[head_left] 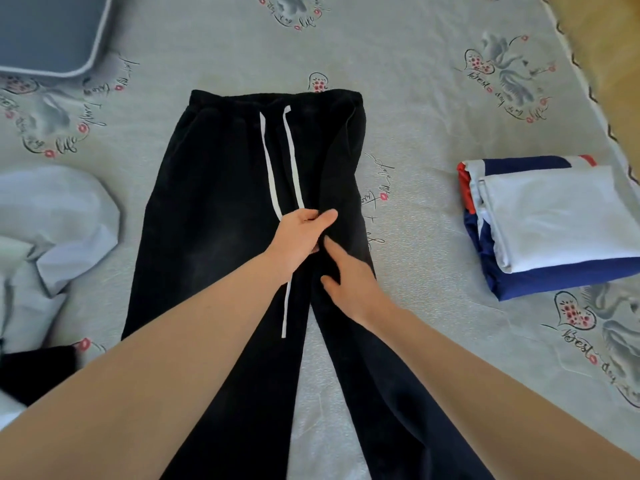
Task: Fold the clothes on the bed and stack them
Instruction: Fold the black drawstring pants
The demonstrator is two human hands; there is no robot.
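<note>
Folding the black trousers (221,209) lengthwise looks to be the step in hand, and it would be done best if the crotch fabric were first flattened and the white drawstring (277,161) tucked inward, so that one leg can be laid squarely over the other with the seams aligned. The trousers are spread flat on the bed sheet (415,81) at the centre of the frame, waistband toward the top and the legs running off the bottom edge. Cloth near the crotch is pinched by the left hand (304,233), its thumb and fingers closed on a small fold beside the drawstring. The right hand (349,278) is rested just below it with fingers loosely spread on the fabric; no grasp can be seen there.

One pair of trousers is counted, with two drawstring ends. One folded stack (550,223) sits at the right, in which at least two garments can be told apart. A white unfolded garment (52,220) lies at the left, and a dark item (34,368) at the lower left.
</note>
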